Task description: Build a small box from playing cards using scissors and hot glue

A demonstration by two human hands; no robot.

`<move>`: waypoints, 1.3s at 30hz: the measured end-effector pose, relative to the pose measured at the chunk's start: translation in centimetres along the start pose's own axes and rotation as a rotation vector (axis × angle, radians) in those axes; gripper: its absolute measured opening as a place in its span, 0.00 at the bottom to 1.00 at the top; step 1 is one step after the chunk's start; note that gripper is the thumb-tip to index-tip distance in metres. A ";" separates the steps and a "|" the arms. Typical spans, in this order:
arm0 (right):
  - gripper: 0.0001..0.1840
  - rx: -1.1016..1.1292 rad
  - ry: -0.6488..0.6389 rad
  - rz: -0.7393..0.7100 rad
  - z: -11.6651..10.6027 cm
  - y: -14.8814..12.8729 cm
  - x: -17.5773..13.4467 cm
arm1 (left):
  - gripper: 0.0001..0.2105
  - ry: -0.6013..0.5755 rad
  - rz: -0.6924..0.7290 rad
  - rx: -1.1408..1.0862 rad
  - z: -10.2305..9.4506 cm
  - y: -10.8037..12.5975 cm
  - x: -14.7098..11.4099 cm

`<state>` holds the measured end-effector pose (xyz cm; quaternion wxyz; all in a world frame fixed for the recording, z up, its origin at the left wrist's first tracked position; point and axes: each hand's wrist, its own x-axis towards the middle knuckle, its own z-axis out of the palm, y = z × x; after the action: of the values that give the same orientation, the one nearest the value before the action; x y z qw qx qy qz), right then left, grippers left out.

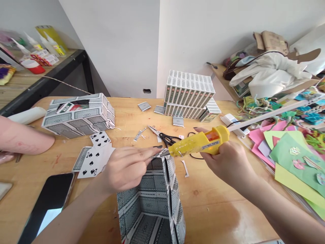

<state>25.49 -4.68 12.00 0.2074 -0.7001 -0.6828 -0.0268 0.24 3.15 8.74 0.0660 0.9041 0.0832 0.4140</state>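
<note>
My right hand (225, 162) is wrapped round a yellow hot glue gun (195, 144) with a white glue stick out of its back. The gun's nozzle points left and meets the top corner of an open box built from playing cards (154, 183). My left hand (129, 167) is closed on that box's upper edge, fingertips beside the nozzle. Grey patterned card backs line the box's inside. Black-handled scissors (167, 137) lie behind the gun. Loose playing cards (92, 162), a five of spades on top, lie left of my left hand.
A finished-looking card box (78, 113) stands back left. Stacked card packs (189, 95) stand at the back by the wall. A phone (48, 206) lies front left, coloured paper (291, 152) at right, beside a white power strip (233, 123). Another person's arm (25, 135) reaches in at left.
</note>
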 end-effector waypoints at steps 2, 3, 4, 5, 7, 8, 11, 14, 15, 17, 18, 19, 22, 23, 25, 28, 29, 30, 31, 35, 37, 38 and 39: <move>0.12 -0.004 0.025 -0.052 0.0 0.0 0.0 | 0.12 0.009 0.009 -0.005 0.1 -0.1 -0.1; 0.12 -0.011 0.036 -0.078 0.1 0.0 0.0 | 0.12 0.014 0.014 -0.009 0.1 -0.1 -0.2; 0.12 -0.011 0.044 -0.089 0.1 0.0 0.0 | 0.11 0.017 0.016 -0.012 0.2 -0.1 -0.2; 0.11 -0.007 0.051 -0.096 0.1 -0.1 0.0 | 0.11 0.017 0.011 -0.015 0.2 -0.1 -0.3; 0.13 0.005 0.082 -0.098 0.2 -0.3 0.0 | 0.10 0.011 -0.009 -0.015 0.1 -0.1 -0.3; 0.17 0.017 0.102 -0.086 0.3 -0.4 0.0 | 0.09 0.005 -0.023 -0.017 0.0 -0.1 -0.2; 0.28 0.069 0.157 -0.039 0.4 -0.7 0.2 | 0.07 -0.015 -0.039 -0.027 -0.2 0.0 0.0; 0.27 0.123 0.161 -0.015 0.6 -0.8 0.6 | 0.08 -0.013 -0.017 -0.008 -0.5 0.1 0.4; 0.27 0.134 0.151 -0.006 0.6 -0.8 0.7 | 0.08 -0.009 -0.014 0.002 -0.6 0.2 0.5; 0.26 0.154 0.121 0.022 0.7 -0.7 0.8 | 0.10 0.000 -0.018 0.017 -0.8 0.2 0.7; 0.25 0.158 0.105 0.039 0.8 -0.6 0.8 | 0.10 0.004 -0.017 0.022 -0.9 0.2 0.8; 0.25 0.157 0.092 0.056 0.8 -0.6 0.8 | 0.11 0.008 -0.013 0.025 -1.0 0.2 0.9; 0.20 0.143 0.056 0.071 1.0 -0.2 0.8 | 0.12 0.019 -0.004 0.026 -0.9 0.2 0.9; 0.17 0.137 0.043 0.066 1.0 0.0 0.7 | 0.12 0.022 -0.005 0.027 -0.9 0.1 0.9; 0.13 0.130 0.034 0.052 1.1 0.2 0.6 | 0.12 0.030 -0.004 0.028 -0.8 0.1 0.9; 0.10 0.130 0.046 0.019 1.1 0.2 0.5 | 0.12 0.039 -0.002 0.024 -0.7 0.0 0.8; 0.10 0.131 0.054 0.005 1.0 0.2 0.4 | 0.12 0.040 -0.003 0.023 -0.7 0.1 0.8; 0.10 0.133 0.058 -0.008 1.0 0.1 0.4 | 0.12 0.038 -0.003 0.023 -0.8 0.1 0.9; 0.10 0.134 0.064 -0.019 0.9 0.0 0.5 | 0.13 0.037 -0.003 0.025 -0.8 0.1 0.9; 0.14 0.129 0.121 -0.041 0.5 -0.6 0.6 | 0.13 0.036 0.002 0.039 -0.8 0.2 1.0; 0.11 0.133 0.155 -0.052 0.5 -0.8 0.6 | 0.13 0.032 -0.005 0.048 -0.7 0.2 1.0; 0.07 0.134 0.166 -0.054 0.5 -0.9 0.6 | 0.12 0.032 -0.009 0.051 -0.7 0.2 1.0; 0.07 0.139 0.175 -0.053 0.6 -0.9 0.6 | 0.12 0.032 -0.014 0.053 -0.7 0.2 1.0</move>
<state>24.49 -3.98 11.88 0.3134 -0.6605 -0.6807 -0.0460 0.39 3.21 9.94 0.0436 0.8982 0.1013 0.4255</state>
